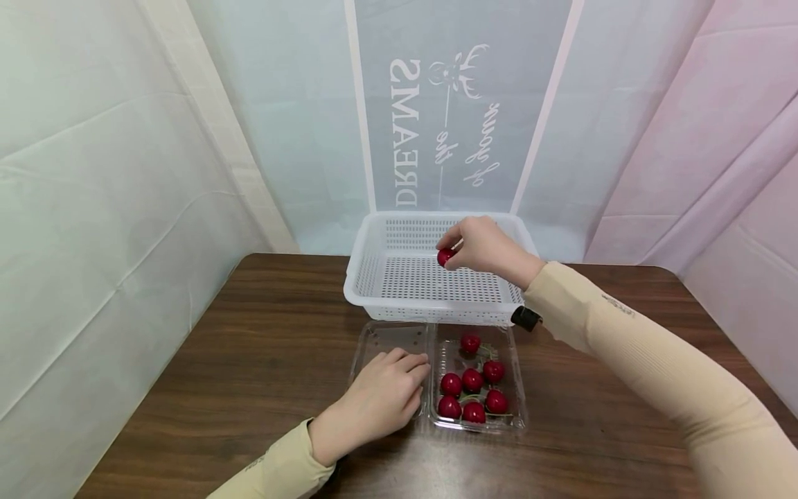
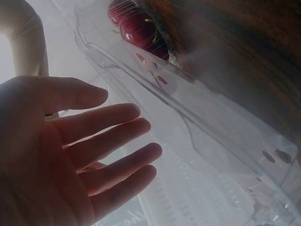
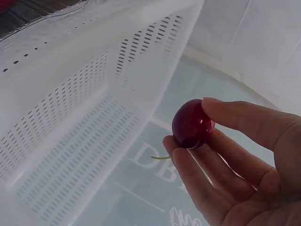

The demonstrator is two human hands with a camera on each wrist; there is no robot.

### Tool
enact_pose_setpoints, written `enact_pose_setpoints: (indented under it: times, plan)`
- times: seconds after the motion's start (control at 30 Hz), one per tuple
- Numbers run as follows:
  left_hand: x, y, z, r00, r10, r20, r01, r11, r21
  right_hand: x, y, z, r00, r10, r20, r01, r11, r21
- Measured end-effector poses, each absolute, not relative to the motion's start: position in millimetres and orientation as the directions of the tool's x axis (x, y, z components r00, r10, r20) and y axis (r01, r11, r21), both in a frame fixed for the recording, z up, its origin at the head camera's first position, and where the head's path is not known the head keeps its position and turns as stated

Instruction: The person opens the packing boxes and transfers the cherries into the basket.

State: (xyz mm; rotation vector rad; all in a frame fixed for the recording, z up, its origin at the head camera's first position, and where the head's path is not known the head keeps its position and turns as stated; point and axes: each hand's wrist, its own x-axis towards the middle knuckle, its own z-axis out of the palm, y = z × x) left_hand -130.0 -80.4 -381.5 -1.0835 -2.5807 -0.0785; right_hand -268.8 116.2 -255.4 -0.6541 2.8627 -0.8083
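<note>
Between thumb and fingers, my right hand (image 1: 483, 246) pinches a dark red cherry (image 3: 192, 124) above the white perforated basket (image 1: 405, 303). A thin green stem shows below that cherry in the right wrist view. My left hand (image 1: 380, 395) lies over the lid half of a clear plastic clamshell box (image 1: 394, 335), fingers relaxed and apart in the left wrist view (image 2: 108, 136). Several cherries (image 1: 472, 380), some with green stems, lie in the box's right half. Whether the left fingertips touch the lid is hard to tell.
The clamshell stands directly in front of the basket on a dark wooden table (image 1: 262, 360). Behind the basket hangs a pale curtain (image 1: 299, 125) with mirrored lettering. A black strap-like piece (image 1: 526, 318) sits under the right wrist, close to the basket's front corner.
</note>
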Motion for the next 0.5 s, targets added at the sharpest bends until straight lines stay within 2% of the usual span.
enact_pose_setpoints:
  times: [0.5]
  plan:
    - [-129.4,-80.3,-380.1,-0.660,0.681,0.317,0.697,0.713,-0.078,-289.6,105.7,-259.2,-0.901,-0.435,-0.008,-0.370,0.776,-0.510]
